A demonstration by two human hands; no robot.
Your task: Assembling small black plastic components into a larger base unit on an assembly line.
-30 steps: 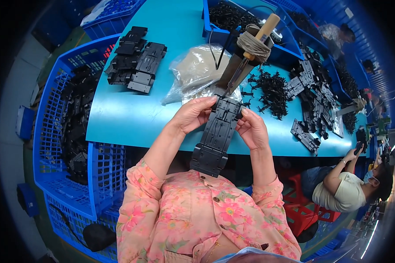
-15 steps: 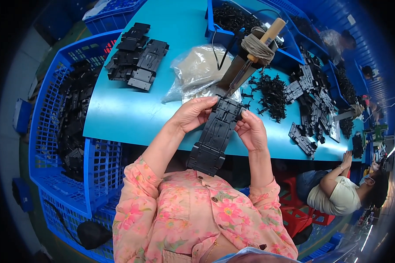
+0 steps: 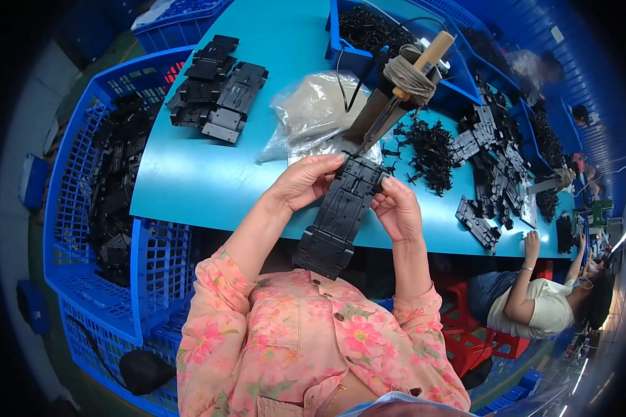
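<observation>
A black plastic toy-car chassis [image 3: 334, 212] is held in front of my chest, its far end over the table edge. My left hand [image 3: 306, 182] grips its upper left side between thumb and fingers. At the upper right corner, my right hand [image 3: 398, 207] pinches the edge. Just past the far end stands a tool with a wooden handle and thin metal rod, like a soldering iron [image 3: 391, 115], bound with cloth to a bracket. The rod points down at the chassis; whether they touch I cannot tell. Beside it lies a clear plastic bag [image 3: 313, 115].
More chassis [image 3: 235, 101] are stacked at the table's left, others [image 3: 497, 163] piled at right. Small black parts [image 3: 431, 154] lie heaped near the tool. A blue crate [image 3: 142, 278] of black parts stands left; a blue bin [image 3: 334, 42] is at the back. A co-worker [image 3: 535, 299] sits at right.
My hands and the chassis stay almost in place. At the right, the co-worker's hands have come apart, one now raised at the table edge.
</observation>
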